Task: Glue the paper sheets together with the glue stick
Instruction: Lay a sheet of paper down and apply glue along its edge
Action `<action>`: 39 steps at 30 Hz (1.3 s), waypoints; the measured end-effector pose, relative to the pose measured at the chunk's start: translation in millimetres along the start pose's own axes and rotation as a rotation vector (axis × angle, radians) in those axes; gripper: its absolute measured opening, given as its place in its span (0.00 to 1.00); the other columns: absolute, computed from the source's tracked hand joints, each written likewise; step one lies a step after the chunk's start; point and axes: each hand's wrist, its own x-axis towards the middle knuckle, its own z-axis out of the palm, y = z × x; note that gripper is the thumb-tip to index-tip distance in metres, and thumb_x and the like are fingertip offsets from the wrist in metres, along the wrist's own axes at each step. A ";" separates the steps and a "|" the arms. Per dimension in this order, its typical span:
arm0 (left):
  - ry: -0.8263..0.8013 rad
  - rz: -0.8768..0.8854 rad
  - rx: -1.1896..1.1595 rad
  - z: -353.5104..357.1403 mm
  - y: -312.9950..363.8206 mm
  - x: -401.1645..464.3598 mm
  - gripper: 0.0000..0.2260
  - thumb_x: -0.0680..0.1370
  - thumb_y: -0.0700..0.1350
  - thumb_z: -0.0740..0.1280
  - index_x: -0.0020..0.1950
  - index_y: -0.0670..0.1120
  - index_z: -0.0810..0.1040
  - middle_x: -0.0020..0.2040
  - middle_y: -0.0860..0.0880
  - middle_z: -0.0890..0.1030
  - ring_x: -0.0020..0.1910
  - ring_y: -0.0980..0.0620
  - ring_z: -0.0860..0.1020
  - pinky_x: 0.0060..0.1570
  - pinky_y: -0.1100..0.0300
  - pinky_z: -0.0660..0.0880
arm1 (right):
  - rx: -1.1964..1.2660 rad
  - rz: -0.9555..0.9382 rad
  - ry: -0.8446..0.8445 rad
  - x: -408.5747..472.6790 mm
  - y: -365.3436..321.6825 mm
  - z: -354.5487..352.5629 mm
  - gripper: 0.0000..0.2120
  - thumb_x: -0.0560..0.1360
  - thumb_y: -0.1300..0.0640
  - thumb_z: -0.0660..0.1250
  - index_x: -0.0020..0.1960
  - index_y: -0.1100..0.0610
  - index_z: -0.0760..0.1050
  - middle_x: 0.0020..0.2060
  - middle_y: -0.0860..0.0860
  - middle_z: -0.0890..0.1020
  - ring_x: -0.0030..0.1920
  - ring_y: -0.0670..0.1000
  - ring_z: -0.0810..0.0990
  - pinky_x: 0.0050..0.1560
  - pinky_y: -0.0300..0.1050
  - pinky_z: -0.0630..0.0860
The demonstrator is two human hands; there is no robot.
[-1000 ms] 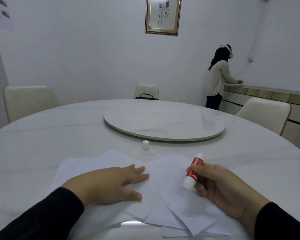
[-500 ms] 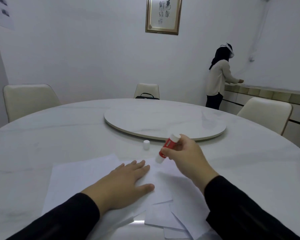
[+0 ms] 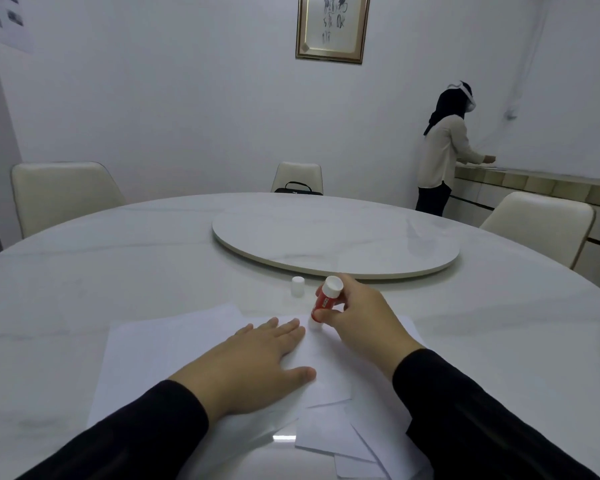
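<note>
Several white paper sheets [image 3: 174, 344] lie overlapping on the round white table [image 3: 118, 271] in front of me. My left hand [image 3: 253, 358] lies flat on them, fingers straight and pointing away from me. My right hand [image 3: 357, 317] grips a red and white glue stick [image 3: 326, 297], tilted with its lower tip touching the far edge of the top sheet just beyond my left fingertips. The glue stick's small white cap [image 3: 297, 286] stands on the table just left of the stick.
A large round turntable [image 3: 336, 244] sits in the table's middle. Cream chairs [image 3: 63, 195] stand around the table, one with a black bag [image 3: 298, 188]. A person [image 3: 444, 150] stands at a counter [image 3: 534, 185] at the back right.
My right hand carried the glue stick from the near right of the sheets up to their far edge and lowered its tip onto the paper. My left hand shifted slightly right, still flat.
</note>
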 end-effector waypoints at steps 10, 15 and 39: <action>-0.009 -0.005 -0.005 0.8 -0.6 1.1 0.32 0.77 0.66 0.52 0.77 0.59 0.46 0.77 0.63 0.45 0.76 0.60 0.44 0.72 0.60 0.41 | -0.036 -0.053 -0.101 -37.8 -6.4 -20.2 0.07 0.70 0.54 0.72 0.43 0.46 0.75 0.39 0.41 0.80 0.37 0.34 0.75 0.38 0.33 0.66; -0.012 -0.008 -0.004 -0.3 0.1 0.0 0.32 0.76 0.66 0.52 0.77 0.59 0.46 0.77 0.63 0.45 0.76 0.60 0.44 0.71 0.60 0.42 | -0.075 -0.076 -0.149 -67.5 -10.8 -32.1 0.07 0.69 0.52 0.71 0.42 0.43 0.74 0.40 0.41 0.81 0.35 0.37 0.73 0.39 0.34 0.68; 0.097 0.165 -0.142 -4.0 3.1 4.0 0.31 0.74 0.63 0.58 0.75 0.65 0.49 0.72 0.73 0.46 0.68 0.75 0.40 0.70 0.66 0.39 | 0.842 0.135 0.163 24.6 -11.4 -59.8 0.17 0.72 0.64 0.70 0.60 0.58 0.76 0.44 0.50 0.84 0.41 0.47 0.81 0.43 0.41 0.73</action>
